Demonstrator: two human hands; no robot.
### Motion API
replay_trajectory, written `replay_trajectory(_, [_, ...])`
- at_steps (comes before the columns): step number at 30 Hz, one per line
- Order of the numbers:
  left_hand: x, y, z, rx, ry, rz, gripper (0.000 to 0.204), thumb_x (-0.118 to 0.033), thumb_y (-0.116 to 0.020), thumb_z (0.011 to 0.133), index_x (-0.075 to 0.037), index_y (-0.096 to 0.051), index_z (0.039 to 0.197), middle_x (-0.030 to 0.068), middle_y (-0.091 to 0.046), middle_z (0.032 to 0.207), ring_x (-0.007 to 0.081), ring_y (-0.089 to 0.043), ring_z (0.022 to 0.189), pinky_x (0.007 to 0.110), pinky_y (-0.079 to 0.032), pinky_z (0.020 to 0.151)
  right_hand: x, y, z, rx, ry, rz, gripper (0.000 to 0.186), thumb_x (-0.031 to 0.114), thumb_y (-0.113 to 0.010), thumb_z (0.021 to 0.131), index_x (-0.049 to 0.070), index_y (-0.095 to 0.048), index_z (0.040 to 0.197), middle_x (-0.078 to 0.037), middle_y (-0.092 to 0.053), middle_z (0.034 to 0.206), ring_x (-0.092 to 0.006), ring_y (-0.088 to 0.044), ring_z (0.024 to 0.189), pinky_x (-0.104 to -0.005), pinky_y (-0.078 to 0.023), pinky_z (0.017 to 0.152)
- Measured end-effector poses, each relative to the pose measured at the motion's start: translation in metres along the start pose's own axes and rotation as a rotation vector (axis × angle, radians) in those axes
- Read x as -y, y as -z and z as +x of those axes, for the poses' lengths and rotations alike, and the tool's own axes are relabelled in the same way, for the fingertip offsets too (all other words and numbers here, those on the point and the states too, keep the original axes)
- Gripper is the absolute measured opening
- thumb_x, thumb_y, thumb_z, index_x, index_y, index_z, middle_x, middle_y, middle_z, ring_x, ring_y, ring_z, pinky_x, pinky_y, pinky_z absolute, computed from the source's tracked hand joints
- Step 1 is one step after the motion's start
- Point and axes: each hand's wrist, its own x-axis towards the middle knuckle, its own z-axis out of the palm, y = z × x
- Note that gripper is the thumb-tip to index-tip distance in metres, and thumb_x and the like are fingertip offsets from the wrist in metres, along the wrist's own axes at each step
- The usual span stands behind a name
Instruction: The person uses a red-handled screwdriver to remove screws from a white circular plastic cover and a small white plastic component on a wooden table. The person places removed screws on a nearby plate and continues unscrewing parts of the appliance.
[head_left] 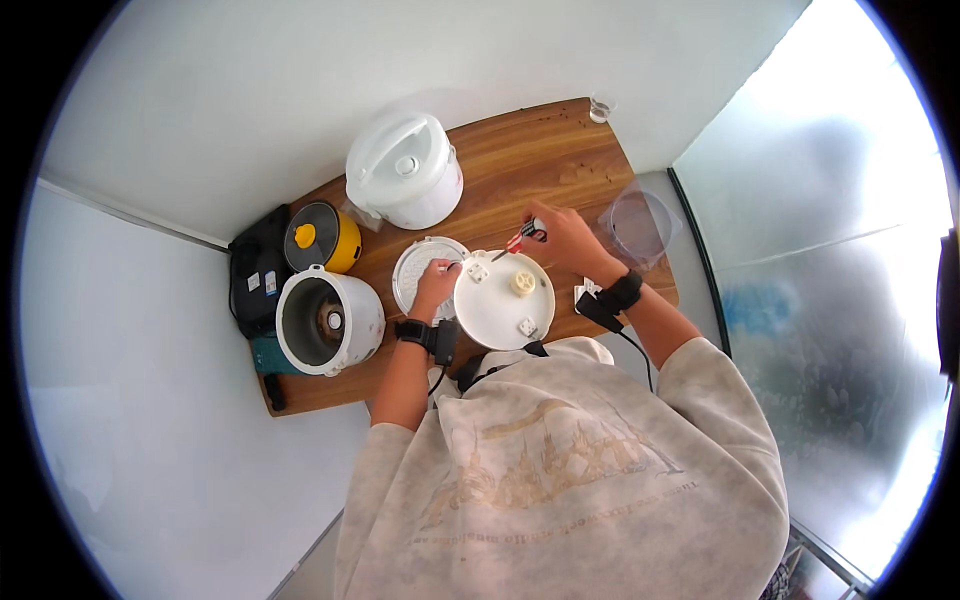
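Note:
In my right hand [566, 240] is a screwdriver [515, 242] with a red and black handle, its shaft slanting down to the left. The tip is over a small white block [479, 271] on a round white plastic cover [497, 307]. My left hand [435, 285] grips that cover at its left edge, fingers curled. A cream round knob-like part [522, 284] stands near the cover's middle. Lower on the cover is a second small white block [528, 326]. Partly under my left hand lies a white perforated disc [412, 262].
A white lidded cooker [405, 175] stands at the back. To the left are an open white pot body [345, 320], a yellow pot with a dark lid [345, 243] and a black case [258, 285]. A clear tub [640, 228] and small clear cup [601, 108] are on the right.

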Motion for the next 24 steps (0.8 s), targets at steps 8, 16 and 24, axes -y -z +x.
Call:
replay_trajectory(8, [0.004,-0.03,0.009,0.16,-0.121,0.111,0.05,-0.024,-0.074,0.082,0.003,-0.056,0.12,0.0121,-0.066,0.11,0.0207,-0.063,0.099,0.032,-0.048,0.088,-0.008,-0.018,0.004,0.067,-0.042,0.004,0.026,0.016,-0.066,0.078,0.001,-0.057,0.097,-0.02,-0.067,0.086,-0.038,-0.064,0.08,-0.0423,-0.051,0.071])
replay_trajectory(16, [0.02,-0.034,0.014,0.09,-0.178,0.248,0.058,-0.022,-0.077,0.072,0.0,-0.055,0.121,0.0211,-0.062,0.12,0.0339,-0.06,0.113,0.039,-0.046,0.094,-0.02,-0.032,0.007,0.082,0.0,0.021,0.028,0.016,-0.068,0.078,0.001,-0.055,0.098,-0.02,-0.067,0.087,-0.0382,-0.064,0.081,-0.0428,-0.05,0.071])
replay_trajectory(24, [0.013,-0.034,0.008,0.088,-0.147,0.286,0.067,-0.017,-0.077,0.074,0.002,-0.045,0.13,0.024,-0.057,0.127,0.0354,-0.055,0.12,0.039,-0.045,0.099,-0.018,-0.033,0.007,0.107,0.014,0.02,0.032,0.018,-0.071,0.078,0.0,-0.055,0.099,-0.021,-0.067,0.085,-0.0387,-0.064,0.081,-0.0432,-0.049,0.071])
